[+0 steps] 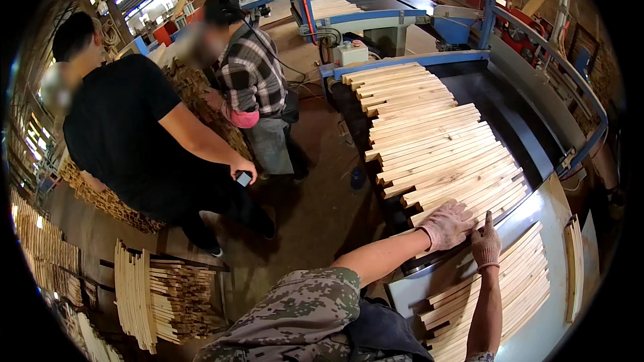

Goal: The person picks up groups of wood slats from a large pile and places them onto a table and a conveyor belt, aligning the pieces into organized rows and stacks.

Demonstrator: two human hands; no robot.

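Note:
Pale wooden strips [429, 134] lie side by side in a long row on the dark conveyor belt [496, 97]. At the near end of this row, my left hand [448, 226] rests flat across the strips in a light knitted glove, its fingers stretched out. Close beside it on the right is my right hand [486, 247], also gloved, with a dark fingertip pointing forward at the ends of the nearest strips. Neither hand is wrapped around a strip. A second batch of wooden strips [520, 288] lies on the metal table [463, 268], partly behind my right forearm.
Blue machine framing [422, 60] with a control box [351, 53] borders the belt. On the left stand a person in black [127, 127] holding a small device and a person in a plaid shirt [251, 74]. Stacked wood [161, 295] sits at lower left.

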